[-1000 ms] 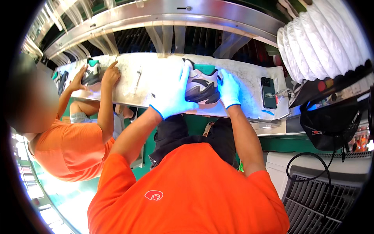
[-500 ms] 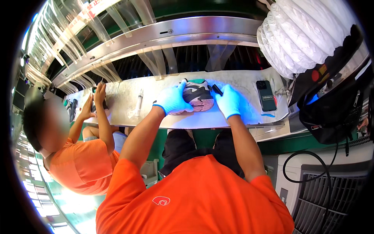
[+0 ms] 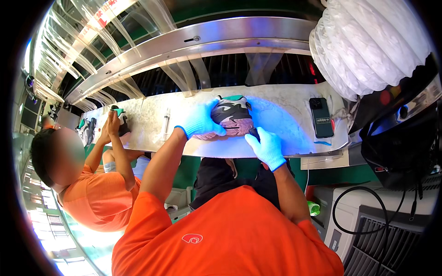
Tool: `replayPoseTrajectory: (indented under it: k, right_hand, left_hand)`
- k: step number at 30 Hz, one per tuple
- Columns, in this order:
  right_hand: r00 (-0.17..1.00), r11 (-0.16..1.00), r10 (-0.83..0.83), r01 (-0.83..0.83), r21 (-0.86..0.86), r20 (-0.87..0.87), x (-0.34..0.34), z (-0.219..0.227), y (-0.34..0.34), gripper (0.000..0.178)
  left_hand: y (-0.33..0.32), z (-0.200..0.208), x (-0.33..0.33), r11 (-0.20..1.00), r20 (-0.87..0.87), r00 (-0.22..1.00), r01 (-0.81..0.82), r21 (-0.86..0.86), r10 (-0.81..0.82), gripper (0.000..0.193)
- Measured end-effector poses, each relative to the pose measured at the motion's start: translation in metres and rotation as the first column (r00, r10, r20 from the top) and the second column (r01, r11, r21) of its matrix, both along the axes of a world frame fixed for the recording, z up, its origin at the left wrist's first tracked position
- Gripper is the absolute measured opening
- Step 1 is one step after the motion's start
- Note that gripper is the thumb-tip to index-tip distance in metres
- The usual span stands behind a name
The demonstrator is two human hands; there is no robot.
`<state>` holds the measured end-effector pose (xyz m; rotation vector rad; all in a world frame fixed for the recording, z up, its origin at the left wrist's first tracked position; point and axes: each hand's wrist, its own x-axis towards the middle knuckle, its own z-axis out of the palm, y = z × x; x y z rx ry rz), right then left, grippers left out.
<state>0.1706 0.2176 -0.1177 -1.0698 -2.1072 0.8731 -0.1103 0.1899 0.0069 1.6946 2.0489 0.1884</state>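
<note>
A shoe [image 3: 231, 114] with black, grey and green uppers and a pale pink sole lies on its side on the white-topped bench [image 3: 294, 145]. My gloved left hand [image 3: 200, 121] is closed on the shoe's left end and steadies it against the bench. Close to the sole's lower right edge, my gloved right hand [image 3: 267, 148] grips a small black torch [image 3: 254, 133]. Blue-violet light falls over the shoe, both gloves and the bench around them. The fingers under the shoe are hidden.
A dark phone [image 3: 321, 117] lies to the right, a clear syringe [image 3: 165, 124] to the left. A co-worker's hands [image 3: 109, 126] are at another shoe [image 3: 121, 119]. Behind runs a metal rail [image 3: 230, 34] with plastic strips; a white ribbed duct [image 3: 370, 50] and black bag [image 3: 400, 147] stand right.
My right hand with the torch has come down and nearer to me, from the shoe's upper right side to beside its sole. My left hand still holds the shoe.
</note>
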Motion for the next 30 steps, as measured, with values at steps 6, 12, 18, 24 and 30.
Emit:
replayPoseTrajectory:
  k: [6,12,18,24,30]
  right_hand:
    - [0.986,0.999,0.031,-0.025,-0.041,0.161,0.020,0.006,-0.003,0.044]
    - [0.889,0.933,-0.328,0.254,0.254,0.319,0.047,0.014,0.040,0.061]
    - [0.855,0.936,-0.051,-0.139,-0.323,-0.516,0.000,0.011,-0.014,0.072]
    - [0.654,0.671,-0.069,-0.528,-0.520,-0.754,-0.042,0.020,-0.058,0.073]
    - [0.405,0.537,-0.417,-0.613,-0.580,-0.814,-0.031,0.034,-0.050,0.069]
  left_hand:
    - [-0.006,0.012,0.004,1.000,-0.057,0.998,0.002,-0.025,-0.003,0.125]
    - [-0.044,-0.013,0.037,0.942,-0.140,0.990,0.024,0.334,0.025,0.112]
    - [-0.097,-0.039,0.043,0.774,-0.160,0.985,0.153,0.614,-0.068,0.108]
    - [-0.119,-0.033,0.006,0.665,-0.089,0.955,0.262,0.699,-0.283,0.101]
    - [-0.117,-0.013,0.001,0.298,-0.148,0.979,0.184,0.937,-0.140,0.095]
